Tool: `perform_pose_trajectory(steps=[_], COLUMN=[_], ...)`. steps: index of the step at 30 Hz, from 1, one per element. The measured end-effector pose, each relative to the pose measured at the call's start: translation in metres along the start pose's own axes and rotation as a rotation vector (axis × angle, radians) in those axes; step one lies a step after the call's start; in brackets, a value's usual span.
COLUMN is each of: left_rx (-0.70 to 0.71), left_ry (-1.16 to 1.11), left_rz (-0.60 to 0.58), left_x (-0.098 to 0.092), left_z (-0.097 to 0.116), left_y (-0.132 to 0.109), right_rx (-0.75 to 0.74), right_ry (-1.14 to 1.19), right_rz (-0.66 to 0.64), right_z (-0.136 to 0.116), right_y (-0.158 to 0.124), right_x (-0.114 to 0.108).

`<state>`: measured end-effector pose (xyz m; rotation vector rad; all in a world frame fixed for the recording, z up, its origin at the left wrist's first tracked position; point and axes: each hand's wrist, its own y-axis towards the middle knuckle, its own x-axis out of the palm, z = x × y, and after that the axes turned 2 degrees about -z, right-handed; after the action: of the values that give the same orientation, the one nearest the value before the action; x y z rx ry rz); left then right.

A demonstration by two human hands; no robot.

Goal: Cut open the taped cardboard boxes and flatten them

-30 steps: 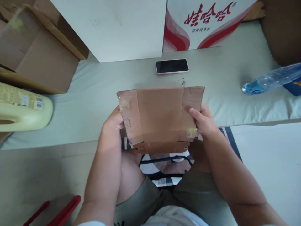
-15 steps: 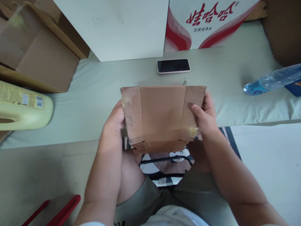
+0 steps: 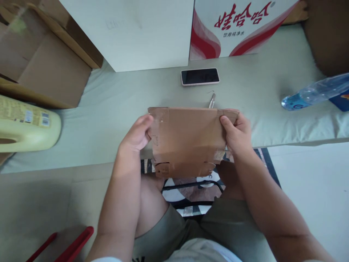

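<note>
Flattened cardboard box (image 3: 188, 140) held between both hands, left hand (image 3: 135, 136) gripping its left edge, right hand (image 3: 236, 135) pinching its right edge

The red-and-white box (image 3: 240, 36) at the back carries the brand 娃哈哈 in big red characters, with a small ® mark at their upper right. Beneath, in small grey print, stands 饮用纯净水. The yellow jug (image 3: 29, 127) at the left has a label with a barcode and lines of fine print, too small to read. The bottle (image 3: 313, 92) at the right wears a blue label whose lettering cannot be made out. The cardboard (image 3: 188, 138) shows faint dark marks near its left edge, unreadable.
</note>
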<state>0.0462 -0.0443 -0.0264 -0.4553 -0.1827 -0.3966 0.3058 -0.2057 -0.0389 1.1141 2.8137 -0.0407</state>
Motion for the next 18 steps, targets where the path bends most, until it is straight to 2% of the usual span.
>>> perform_pose_trajectory(steps=[2,4,7,10,14,18], left_rx=[-0.056,-0.035,0.146,0.311,0.318,0.305], left_ry=[0.093,0.103,-0.031,-0.225,-0.382,-0.385], left_rz=[-0.117,-0.150,-0.049,0.078,0.184,0.222], left_x=[0.000,0.000,-0.004,-0.010,-0.014,-0.018], left_z=[0.002,0.006,0.011,0.015,0.017,0.015], left_y=[-0.006,-0.009,-0.007,0.001,0.013,0.021], right_rx=[0.004,0.029,0.091,0.142,0.091,0.114], right_ry=[0.014,0.088,0.247,0.313,0.252,0.325], right_rz=[-0.030,-0.090,-0.178,-0.246,-0.297,-0.357], right_z=[0.000,-0.001,-0.005,-0.012,-0.020,-0.021], right_y=[0.003,0.005,0.009,0.010,0.007,0.002], right_x=[-0.002,-0.004,-0.012,-0.023,-0.026,-0.009])
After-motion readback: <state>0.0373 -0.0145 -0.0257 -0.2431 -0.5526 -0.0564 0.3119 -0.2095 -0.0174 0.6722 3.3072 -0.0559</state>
